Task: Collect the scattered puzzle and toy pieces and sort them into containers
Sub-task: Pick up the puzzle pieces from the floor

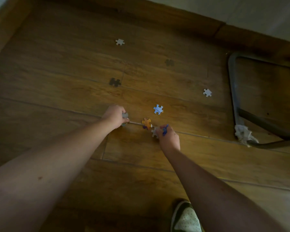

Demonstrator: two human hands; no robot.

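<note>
Puzzle pieces lie scattered on the wooden floor (57, 77). My left hand (115, 115) is closed around grey pieces (125, 115) low over the floor. My right hand (168, 137) grips a blue piece (165, 129) and a pale piece (154, 132). Between the hands lies an orange piece (146, 123). A light blue piece (158, 109) rests just beyond it. Further off sit a white piece (207, 92), another white piece (120, 42), and two dark pieces (115, 82) (169, 62).
A metal chair frame (233, 91) stands at the right, with a white rag (244, 133) bundled at its foot. A wooden skirting board (174, 19) and wall run along the back. My shoe (186, 218) shows at the bottom.
</note>
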